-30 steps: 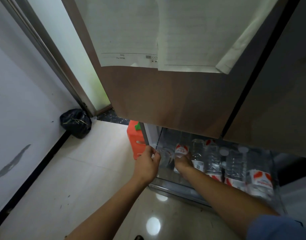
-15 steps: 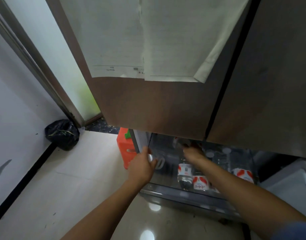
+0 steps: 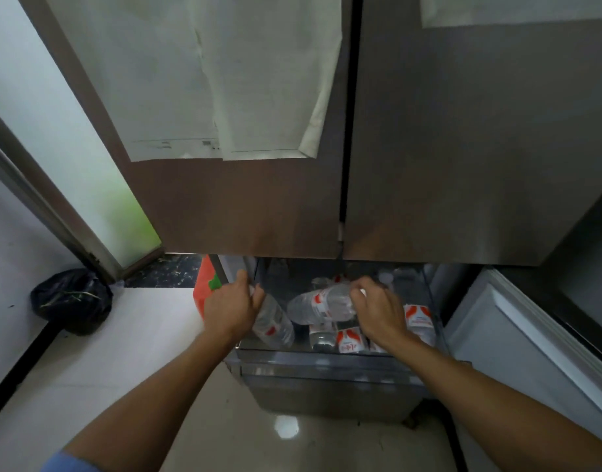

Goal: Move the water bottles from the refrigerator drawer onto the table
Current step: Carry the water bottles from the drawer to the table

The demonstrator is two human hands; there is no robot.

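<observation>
So the fridge drawer (image 3: pixel 326 361) is pulled open and the person's got both hands in it. Left hand (image 3: pixel 233 310) is wrapped round the top of one water bottle (image 3: pixel 272 323), which is tilted at the drawer's left end. Right hand (image 3: pixel 377 311) is curled round the neck end of a second bottle (image 3: pixel 321 304), held sideways above the middle of the drawer. More bottles (image 3: pixel 418 318) stand inside the drawer. An orange container (image 3: pixel 201 294) sits just left of the drawer, and a black bag (image 3: pixel 71 299) lies well off to that side.
</observation>
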